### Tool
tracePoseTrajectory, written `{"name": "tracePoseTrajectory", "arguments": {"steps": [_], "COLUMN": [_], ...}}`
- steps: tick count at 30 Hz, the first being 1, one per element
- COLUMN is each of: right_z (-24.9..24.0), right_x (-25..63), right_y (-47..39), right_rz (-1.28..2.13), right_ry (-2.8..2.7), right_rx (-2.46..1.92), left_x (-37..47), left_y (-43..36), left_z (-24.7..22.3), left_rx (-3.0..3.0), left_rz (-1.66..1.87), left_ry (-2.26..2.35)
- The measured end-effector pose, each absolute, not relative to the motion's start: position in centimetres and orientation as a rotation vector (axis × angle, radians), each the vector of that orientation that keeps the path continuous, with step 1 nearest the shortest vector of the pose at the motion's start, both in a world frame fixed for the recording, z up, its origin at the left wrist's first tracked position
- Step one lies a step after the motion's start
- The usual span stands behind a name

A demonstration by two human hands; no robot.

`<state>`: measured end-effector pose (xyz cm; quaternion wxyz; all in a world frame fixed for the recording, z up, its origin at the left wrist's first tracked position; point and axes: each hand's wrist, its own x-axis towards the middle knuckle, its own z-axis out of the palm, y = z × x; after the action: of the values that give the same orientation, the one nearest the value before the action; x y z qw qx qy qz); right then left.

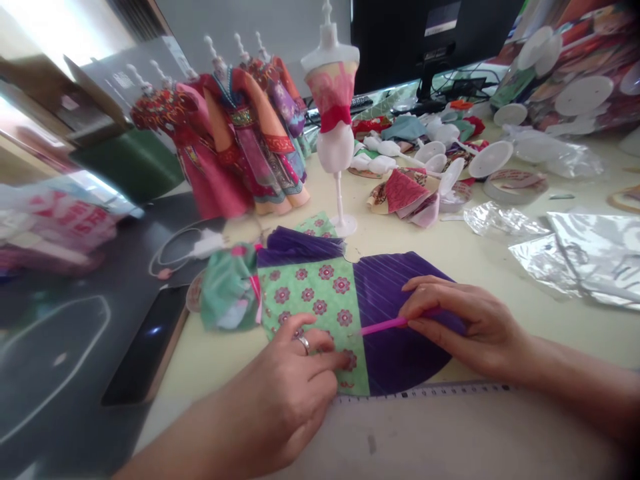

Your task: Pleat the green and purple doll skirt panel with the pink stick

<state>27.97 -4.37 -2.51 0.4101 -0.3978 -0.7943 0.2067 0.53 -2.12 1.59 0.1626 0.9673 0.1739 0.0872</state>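
Note:
A small piece of doll clothing lies flat on the table, with a green flowered panel beside a dark purple striped panel. My left hand, wearing a ring, rests its spread fingers on the green panel. Over the purple panel, my right hand pinches a thin pink stick, whose tip touches the edge of the green panel. A folded purple part lies behind the green panel. A measuring scale runs under the cloth's near edge.
A white mannequin with a pink top stands behind the cloth. Dressed dolls' stands are at back left. A phone and green cloth bundle lie left. Scraps, a tape roll and clear plastic lie right.

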Motion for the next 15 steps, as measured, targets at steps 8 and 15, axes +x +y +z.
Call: {"name": "tracePoseTrajectory", "arguments": {"steps": [8,15], "right_z": [-2.5,-2.3], "right_x": [28.0,27.5], "right_y": [-4.5,-5.1], "right_rz": [0.433,0.392], "right_ry": [-1.95,-1.95], "right_rx": [-1.026,-0.946], "left_x": [0.0,1.0], "left_y": [0.2,0.3], "left_z": [1.9,0.6], "left_rx": [2.463,2.008], "left_rz": [0.545,0.458], "left_ry": [0.794,1.044]}}
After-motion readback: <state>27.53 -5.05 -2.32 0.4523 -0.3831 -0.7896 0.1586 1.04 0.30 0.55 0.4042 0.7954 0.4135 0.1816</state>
